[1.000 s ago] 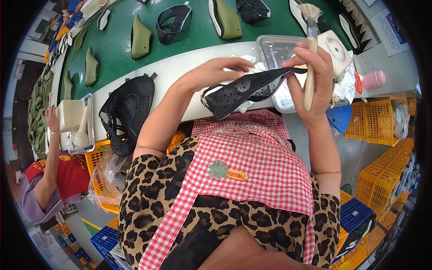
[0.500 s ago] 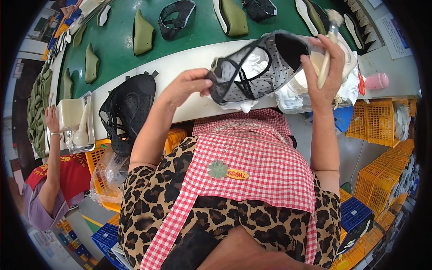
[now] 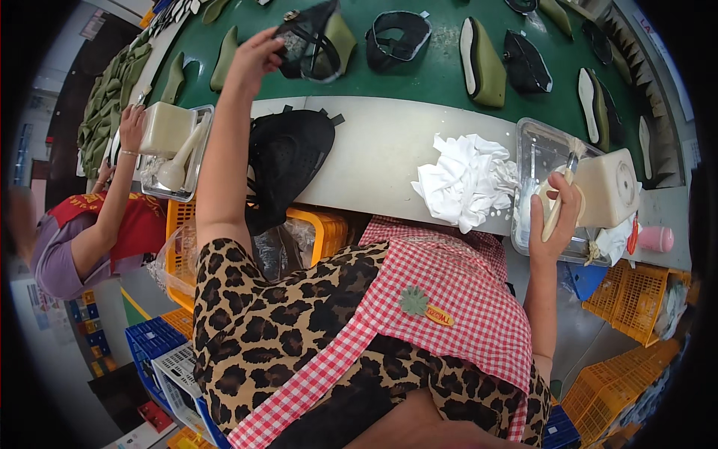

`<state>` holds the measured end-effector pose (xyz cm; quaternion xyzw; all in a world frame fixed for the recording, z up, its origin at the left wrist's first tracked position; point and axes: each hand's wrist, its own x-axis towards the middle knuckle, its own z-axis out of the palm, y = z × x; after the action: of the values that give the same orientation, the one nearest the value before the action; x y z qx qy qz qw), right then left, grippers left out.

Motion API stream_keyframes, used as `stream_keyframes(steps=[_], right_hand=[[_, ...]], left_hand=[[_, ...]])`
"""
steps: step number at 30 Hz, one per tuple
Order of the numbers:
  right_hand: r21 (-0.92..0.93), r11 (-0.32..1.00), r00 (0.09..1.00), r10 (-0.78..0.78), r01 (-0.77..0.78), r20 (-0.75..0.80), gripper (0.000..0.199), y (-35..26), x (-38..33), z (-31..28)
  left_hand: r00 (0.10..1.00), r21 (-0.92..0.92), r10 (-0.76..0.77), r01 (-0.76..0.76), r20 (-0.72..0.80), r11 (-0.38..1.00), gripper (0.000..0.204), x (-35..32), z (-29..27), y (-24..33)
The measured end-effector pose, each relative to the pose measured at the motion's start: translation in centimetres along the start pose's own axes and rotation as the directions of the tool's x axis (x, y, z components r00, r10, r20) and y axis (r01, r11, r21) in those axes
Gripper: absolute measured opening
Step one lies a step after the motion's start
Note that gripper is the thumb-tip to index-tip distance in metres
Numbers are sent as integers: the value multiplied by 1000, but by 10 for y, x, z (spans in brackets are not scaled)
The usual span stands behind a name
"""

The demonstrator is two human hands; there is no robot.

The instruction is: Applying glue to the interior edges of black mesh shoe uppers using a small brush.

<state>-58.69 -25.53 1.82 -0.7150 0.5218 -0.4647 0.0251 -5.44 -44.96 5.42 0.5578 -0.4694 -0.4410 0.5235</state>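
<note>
Far ahead over the green belt, my left hand pinches the edge of a black dotted-mesh shoe upper. That upper is beside an olive-green wedge sole, partly in front of it. My right hand holds a brush by its pale handle, bristles upward. Behind that hand is a clear plastic tray bearing a cream square container. White crumpled cloth lies left of the tray. Nearer my left arm, a black item with small tabs hangs over the white table's edge.
The green belt carries several green soles, white insoles and black uppers. At left, a co-worker's hand is beside another tray with a container and brush. Orange crates stand at right; a pink bottle is near them.
My left hand has carried the mesh upper forward and left, from over the white table to the belt. My right hand has let go of the upper and lowered toward the tray, keeping the brush.
</note>
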Motion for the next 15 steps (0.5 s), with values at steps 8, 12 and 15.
stream_keyframes(steps=[8, 12, 15], right_hand=[[38, 999, 996, 1, -5, 88, 42, -6, -9, 12], [12, 999, 996, 36, -37, 85, 40, -5, -19, 13], [52, 997, 991, 52, -58, 121, 39, -1, -18, 13]], left_hand=[[880, -134, -209, 167, -427, 977, 42, 92, -140, -46], [886, 385, -208, 378, -414, 842, 51, 50, -111, -37], [997, 909, -52, 65, -48, 412, 71, -30, -123, -37]])
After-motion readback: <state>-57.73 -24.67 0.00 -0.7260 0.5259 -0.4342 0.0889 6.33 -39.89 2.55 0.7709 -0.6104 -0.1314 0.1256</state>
